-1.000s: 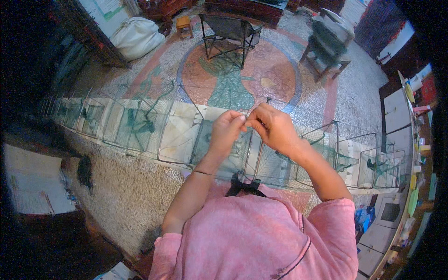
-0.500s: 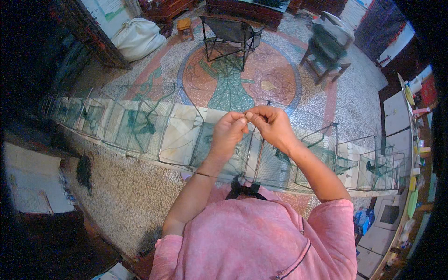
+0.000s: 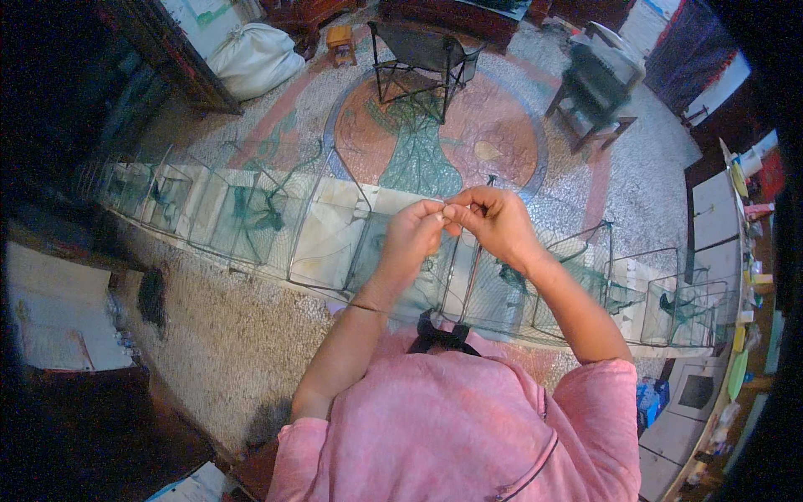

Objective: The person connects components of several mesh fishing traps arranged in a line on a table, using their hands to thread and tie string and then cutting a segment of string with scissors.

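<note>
My left hand (image 3: 412, 237) and my right hand (image 3: 496, 221) meet fingertip to fingertip above a long folding net trap (image 3: 326, 243). Both are closed in a pinch. Whatever lies between the fingertips is too small to make out. The trap is made of green mesh stretched over a row of dark rectangular wire frames, and it runs from far left to far right across a pale board (image 3: 318, 226). One of its upright frames stands just beneath my hands. Darker green netting (image 3: 259, 216) is bunched inside the sections on the left.
Beyond the trap stand a black folding chair (image 3: 422, 63), a dark wooden chair (image 3: 595, 88) and a small wooden stool (image 3: 340, 46). A stuffed white sack (image 3: 255, 63) leans at the far left. Papers (image 3: 63, 326) lie at the left; white cabinets (image 3: 715, 209) line the right.
My hands stay pinched together, with only slight finger movement. The whole view has shifted a little, so the surroundings sit slightly further right.
</note>
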`<state>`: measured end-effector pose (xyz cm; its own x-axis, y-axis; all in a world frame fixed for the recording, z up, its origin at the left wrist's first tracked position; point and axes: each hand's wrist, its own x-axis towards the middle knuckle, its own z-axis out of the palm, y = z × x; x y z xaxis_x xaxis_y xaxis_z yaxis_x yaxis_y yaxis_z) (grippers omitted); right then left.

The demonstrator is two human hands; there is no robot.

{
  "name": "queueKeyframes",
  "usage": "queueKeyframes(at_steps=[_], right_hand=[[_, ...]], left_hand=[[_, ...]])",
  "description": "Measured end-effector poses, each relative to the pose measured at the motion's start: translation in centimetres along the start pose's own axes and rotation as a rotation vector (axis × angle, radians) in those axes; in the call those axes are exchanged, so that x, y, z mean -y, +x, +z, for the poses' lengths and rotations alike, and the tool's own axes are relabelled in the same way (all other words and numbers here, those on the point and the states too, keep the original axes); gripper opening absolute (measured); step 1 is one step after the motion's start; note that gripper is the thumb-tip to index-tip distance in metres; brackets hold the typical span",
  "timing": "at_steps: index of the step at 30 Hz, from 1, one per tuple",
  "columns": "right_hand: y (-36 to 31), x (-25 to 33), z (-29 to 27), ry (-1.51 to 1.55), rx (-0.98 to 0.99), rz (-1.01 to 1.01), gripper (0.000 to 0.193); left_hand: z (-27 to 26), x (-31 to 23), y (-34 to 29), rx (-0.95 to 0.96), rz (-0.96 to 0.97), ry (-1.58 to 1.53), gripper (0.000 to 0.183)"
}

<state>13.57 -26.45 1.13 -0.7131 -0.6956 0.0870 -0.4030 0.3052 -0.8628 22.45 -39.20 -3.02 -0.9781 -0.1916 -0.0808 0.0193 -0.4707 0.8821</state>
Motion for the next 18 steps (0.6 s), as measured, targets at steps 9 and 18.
queueKeyframes(at_steps=[9, 18], right_hand=[[-0.2, 0.5, 0.2, 0.025, -0.012, -0.001, 0.016], [-0.1, 0.3, -0.4, -0.033, 0.029, -0.045, 0.017]], left_hand=[[0.0, 0.1, -0.4, 0.044, 0.037, -0.022, 0.016], [0.4, 0.1, -0.4, -0.016, 0.118, 0.187, 0.013]])
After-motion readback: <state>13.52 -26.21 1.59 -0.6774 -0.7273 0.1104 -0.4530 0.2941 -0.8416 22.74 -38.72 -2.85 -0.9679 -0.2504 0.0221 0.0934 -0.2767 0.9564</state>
